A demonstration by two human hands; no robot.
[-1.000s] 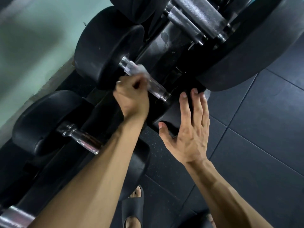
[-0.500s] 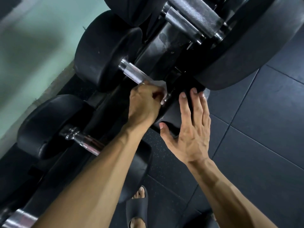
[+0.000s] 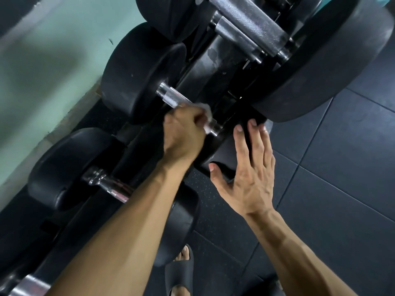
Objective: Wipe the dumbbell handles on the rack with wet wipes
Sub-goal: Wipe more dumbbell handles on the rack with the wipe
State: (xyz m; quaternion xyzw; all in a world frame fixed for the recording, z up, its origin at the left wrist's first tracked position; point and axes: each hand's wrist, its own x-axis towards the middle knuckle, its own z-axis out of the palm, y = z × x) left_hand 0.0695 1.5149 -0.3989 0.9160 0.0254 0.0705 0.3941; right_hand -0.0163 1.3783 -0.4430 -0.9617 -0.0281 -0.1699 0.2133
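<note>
Black floor tiles (image 3: 342, 167) flank the rack. Our left hand (image 3: 183, 133) grips a wipe (image 3: 206, 116) around one handle (image 3: 173, 98), mid-task; our right hand (image 3: 252, 167) rests flat on its weight. Other handles (image 3: 245, 26) await, we judge.

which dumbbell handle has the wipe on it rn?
The middle handle: the left hand grips the white wipe around it. Its neighbours are bare.

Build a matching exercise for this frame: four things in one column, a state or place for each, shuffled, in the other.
1. left hand
2. right hand
3. wet wipe
4. black slide sandal

A. on the floor, worn on a foot
B. wrapped round a dumbbell handle
C. flat against a dumbbell's black end
D. gripping the wipe on the handle

Pairs: 1-D, 2-C, 3-B, 4-A
</note>
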